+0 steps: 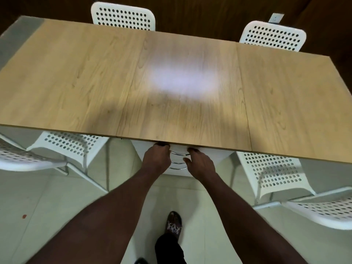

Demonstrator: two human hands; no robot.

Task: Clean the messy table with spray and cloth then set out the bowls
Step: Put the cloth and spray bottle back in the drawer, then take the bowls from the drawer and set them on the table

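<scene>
Left hand (156, 158) and right hand (200, 164), reaching under the near edge of the table (76, 82). The left fingers were curled, with the knuckles against the underside of the edge. The right fingertips passed out of sight beneath the edge and the thumb stood apart, pointing inward. What either hand held could not be told, the fingertips being hidden. Between the hands lay three chrome arcs (178, 163), one below another, against a white unit (219, 158) under the middle of the tabletop. Whether these arcs were rims of stacked bowls or fittings of the unit could not be told. The table was of pale wood in three panels and carried a patch of glare (182, 79) near its centre. White perforated chairs surrounded it: two at the far side (122, 17) (273, 36), and one at each near corner (70, 144) (270, 172). Below, on the pale floor (47, 206), a foot in a patterned shoe (174, 223) stood between the forearms.
</scene>
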